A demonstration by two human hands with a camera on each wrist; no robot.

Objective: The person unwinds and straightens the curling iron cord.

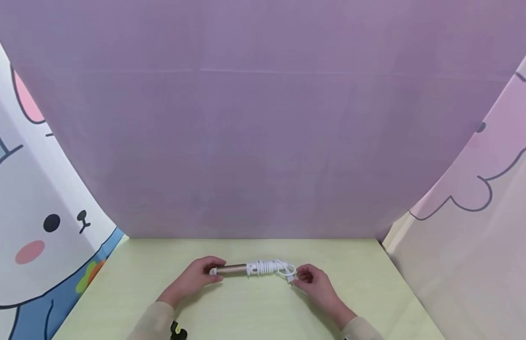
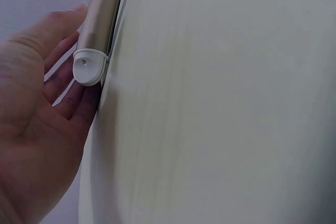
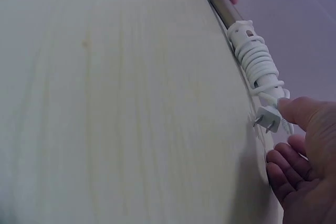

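A curling iron [image 1: 233,269] with a gold barrel and a white handle lies roughly crosswise, close over the pale tabletop. White cord [image 3: 257,61] is wound in several turns round its handle, and a two-pin plug [image 3: 268,118] hangs at that end. My left hand [image 1: 196,274] holds the white-tipped barrel end, its thumb along the barrel and fingers around the far side. At the other end is my right hand [image 1: 318,286]. Its thumb tip touches the cord beside the plug, while its loosely bent fingers sit below with a gap to the thumb.
The pale wood-grain tabletop [image 1: 245,311] ends at a purple curtain [image 1: 254,141] behind. Printed cloth hangs at both sides, with a cartoon animal [image 1: 41,255] on the left. A small black item [image 1: 177,331] shows by my left sleeve.
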